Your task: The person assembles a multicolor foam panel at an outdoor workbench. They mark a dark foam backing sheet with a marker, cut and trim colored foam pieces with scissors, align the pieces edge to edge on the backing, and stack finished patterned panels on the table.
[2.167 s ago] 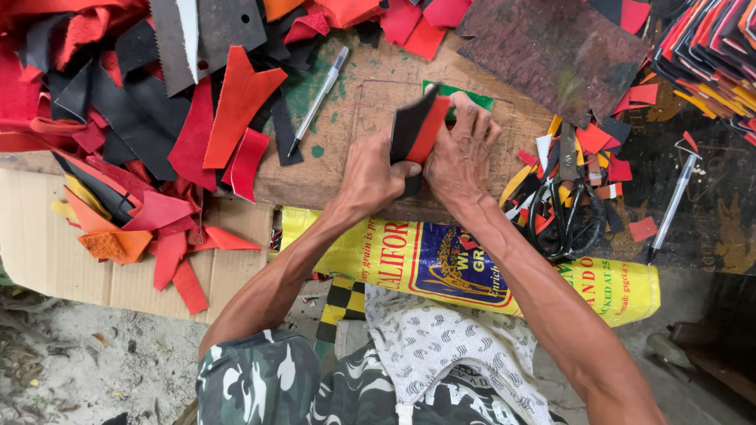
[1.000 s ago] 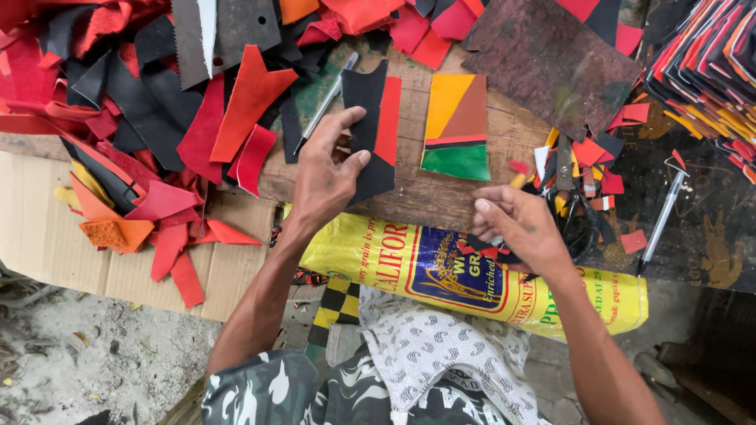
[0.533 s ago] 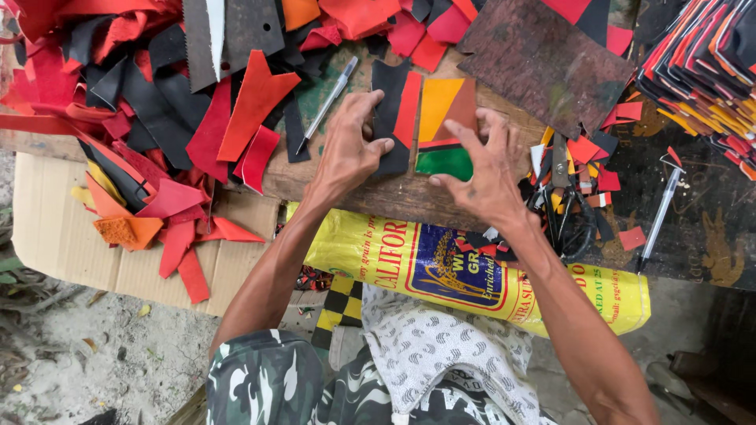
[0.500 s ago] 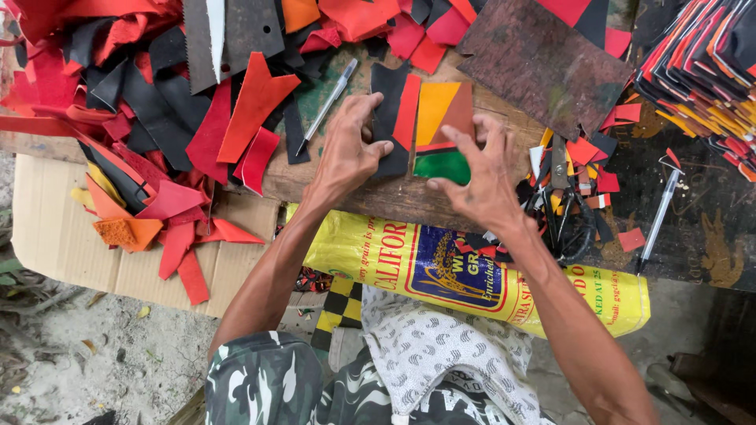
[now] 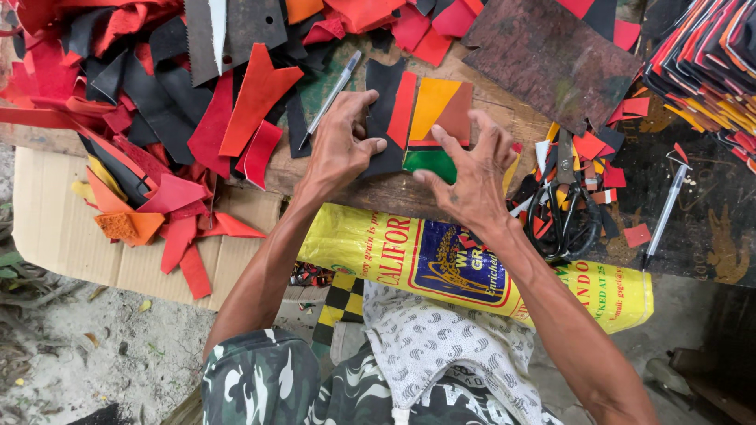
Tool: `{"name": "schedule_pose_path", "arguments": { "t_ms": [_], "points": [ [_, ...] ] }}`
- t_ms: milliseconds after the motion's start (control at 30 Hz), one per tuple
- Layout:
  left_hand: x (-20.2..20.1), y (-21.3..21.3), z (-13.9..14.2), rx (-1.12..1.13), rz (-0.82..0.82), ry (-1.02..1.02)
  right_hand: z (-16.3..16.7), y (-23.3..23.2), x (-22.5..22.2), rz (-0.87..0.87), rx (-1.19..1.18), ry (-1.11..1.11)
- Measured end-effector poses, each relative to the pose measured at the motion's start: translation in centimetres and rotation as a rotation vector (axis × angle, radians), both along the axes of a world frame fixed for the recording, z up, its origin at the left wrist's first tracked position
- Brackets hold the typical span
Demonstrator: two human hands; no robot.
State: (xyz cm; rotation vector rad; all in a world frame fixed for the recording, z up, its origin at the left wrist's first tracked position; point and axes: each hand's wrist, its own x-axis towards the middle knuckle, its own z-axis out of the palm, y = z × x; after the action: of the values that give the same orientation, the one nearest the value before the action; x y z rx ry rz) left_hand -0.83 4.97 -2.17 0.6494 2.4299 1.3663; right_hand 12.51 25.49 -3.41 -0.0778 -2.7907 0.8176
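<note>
Centrally, left hand pinches black-red piece on board; right hand, fingers spread, presses fingertips on orange-brown-green patch, touching beside it. Scissors lie right.

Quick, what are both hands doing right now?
Left hand: pinching the black and red piece.
Right hand: open, fingertips on the multicoloured patch.
</note>
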Motion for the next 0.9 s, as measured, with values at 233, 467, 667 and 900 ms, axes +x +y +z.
{"name": "schedule_pose_path", "arguments": {
  "t_ms": [233,467,667,900],
  "points": [
    [-0.3,-0.3,-0.1,0.033,-0.017,0.019,-1.4,-1.0,-2.6,0.078,-0.119,0.036],
    [-0.4,0.4,-0.2,-0.004,-0.084,0.067,-1.3,-0.5,-3.3,0.067,-0.190,0.039],
    [-0.6,0.4,0.1,-0.019,-0.118,0.047,-1.9,-0.4,-3.3,0.047,-0.159,0.046],
    [-0.1,0.3,-0.5,-0.073,-0.121,0.157,-1.8,-0.5,-3.8,0.089,-0.032,0.034]
  ]
}}
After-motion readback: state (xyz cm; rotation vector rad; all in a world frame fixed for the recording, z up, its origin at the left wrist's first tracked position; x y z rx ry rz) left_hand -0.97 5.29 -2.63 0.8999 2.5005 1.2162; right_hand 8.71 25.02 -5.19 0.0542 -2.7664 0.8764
